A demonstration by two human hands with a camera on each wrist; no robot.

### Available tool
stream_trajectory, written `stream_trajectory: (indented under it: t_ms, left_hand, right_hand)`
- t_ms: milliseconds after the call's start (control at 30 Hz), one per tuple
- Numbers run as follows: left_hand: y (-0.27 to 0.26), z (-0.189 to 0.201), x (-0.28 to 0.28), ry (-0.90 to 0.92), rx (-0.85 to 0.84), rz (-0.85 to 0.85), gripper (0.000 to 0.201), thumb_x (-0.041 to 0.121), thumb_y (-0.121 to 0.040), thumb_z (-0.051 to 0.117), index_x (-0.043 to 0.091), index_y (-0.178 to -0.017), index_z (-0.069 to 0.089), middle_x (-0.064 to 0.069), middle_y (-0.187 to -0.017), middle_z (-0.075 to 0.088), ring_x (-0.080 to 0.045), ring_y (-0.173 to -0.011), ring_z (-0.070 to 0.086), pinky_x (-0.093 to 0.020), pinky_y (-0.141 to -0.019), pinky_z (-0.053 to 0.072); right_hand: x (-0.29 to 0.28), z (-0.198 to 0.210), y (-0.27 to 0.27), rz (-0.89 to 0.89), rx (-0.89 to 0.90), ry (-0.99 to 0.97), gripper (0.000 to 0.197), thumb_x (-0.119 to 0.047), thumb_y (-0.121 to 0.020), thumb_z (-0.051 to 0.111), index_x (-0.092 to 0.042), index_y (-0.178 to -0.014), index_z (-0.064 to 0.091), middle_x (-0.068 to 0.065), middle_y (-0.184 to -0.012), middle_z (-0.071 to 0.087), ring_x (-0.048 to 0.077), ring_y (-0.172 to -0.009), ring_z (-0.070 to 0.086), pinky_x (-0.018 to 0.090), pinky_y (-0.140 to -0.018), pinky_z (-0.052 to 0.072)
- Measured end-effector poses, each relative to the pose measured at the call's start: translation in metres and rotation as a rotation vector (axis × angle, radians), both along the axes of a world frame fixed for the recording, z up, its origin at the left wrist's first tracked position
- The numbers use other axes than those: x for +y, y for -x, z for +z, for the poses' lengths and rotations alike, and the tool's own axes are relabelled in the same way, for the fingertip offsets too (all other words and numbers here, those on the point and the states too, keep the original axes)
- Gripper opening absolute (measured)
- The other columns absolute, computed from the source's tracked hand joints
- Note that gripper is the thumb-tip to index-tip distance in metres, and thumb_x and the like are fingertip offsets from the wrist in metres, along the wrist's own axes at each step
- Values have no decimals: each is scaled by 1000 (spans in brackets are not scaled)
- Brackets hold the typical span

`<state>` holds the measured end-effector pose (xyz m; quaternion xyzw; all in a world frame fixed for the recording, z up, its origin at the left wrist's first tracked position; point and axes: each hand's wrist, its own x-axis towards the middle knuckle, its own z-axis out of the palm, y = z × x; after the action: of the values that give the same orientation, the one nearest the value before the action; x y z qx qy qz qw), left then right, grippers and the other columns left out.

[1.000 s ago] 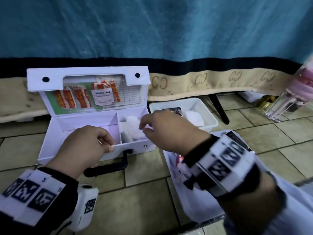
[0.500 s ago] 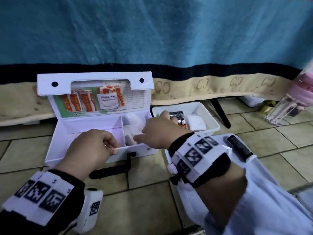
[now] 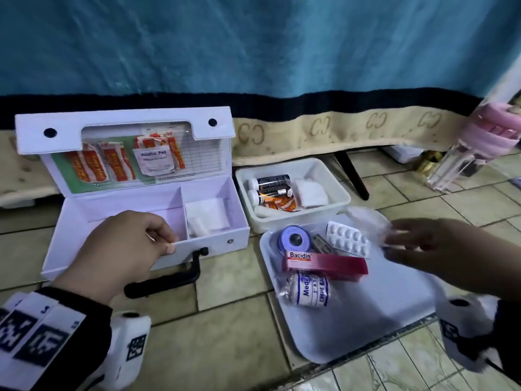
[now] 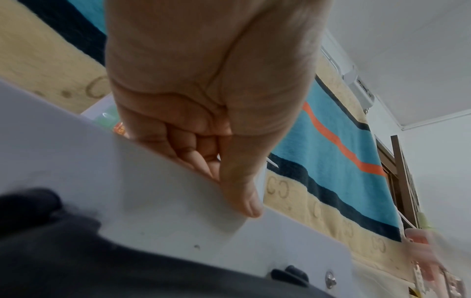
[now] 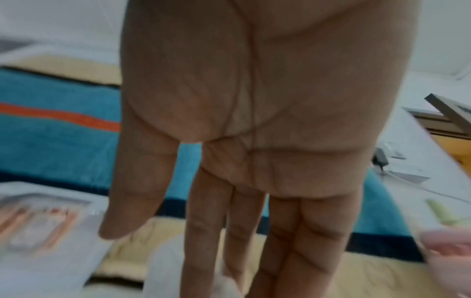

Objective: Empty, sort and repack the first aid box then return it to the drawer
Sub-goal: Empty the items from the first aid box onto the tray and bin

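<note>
The white first aid box lies open on the tiled floor, its lid upright with plasters and an alcohol pad tucked in it. White gauze lies in its right compartment; the left one looks bare. My left hand grips the box's front wall, thumb outside and fingers curled inside. My right hand is blurred over the far right corner of a white tray, fingers straight, beside a clear plastic bag. Whether it touches the bag is unclear.
The tray carries a blue tape roll, a blister pack, a Bacidin box and a crepe bandage. A white bin behind holds bottles and gauze. A pink-lidded clear bottle stands far right.
My right hand has left the box's right compartment and swung out to the right over the tray, its fingers now straight. The left hand keeps its grip on the front wall.
</note>
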<state>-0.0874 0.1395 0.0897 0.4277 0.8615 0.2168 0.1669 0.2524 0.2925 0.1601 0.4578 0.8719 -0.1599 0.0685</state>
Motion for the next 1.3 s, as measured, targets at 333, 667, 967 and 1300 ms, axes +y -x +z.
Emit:
stream_trajectory:
  t_ms: [333,667,967,1300]
  left_hand:
    - [-4,3,0,11,-1,13,20,20,-70,80,30,-59,67,12,-70,66,-10,-72,59,-27,-60,40]
    - [-3,2,0,-16,-19,4,24,16,-71,79,31,-59,64,10,-71,65,-7,-71,58,-22,-57,39]
    - [-4,-2,-1,-45,0,40,30,16,-72,77,34,-55,61,14,-66,63,-5,-69,57,-21,-55,37]
    - [-7,0,-3,-36,16,34,24,19,-74,76,33,-61,63,14,-70,62,-1,-70,54,-18,-55,35]
  right_hand:
    - [10,-45,6,-190,-187,-17,50,-64,-75,60,-17,-87,72,0,-94,63,18,-78,59,23,-59,36]
    - [-21,-3,171,408,93,93,33,-21,-99,36,-27,-126,54,-12,-110,60,-8,-62,53,6,-59,35]
    - [-20,-72,261,683,-389,-40,35,-11,-100,37,-4,-130,52,11,-134,54,24,-122,50,23,-89,37]
    - [5,13,167,265,529,30,18,-5,-76,72,-21,-72,68,-16,-54,57,-9,-45,49,3,-44,34]
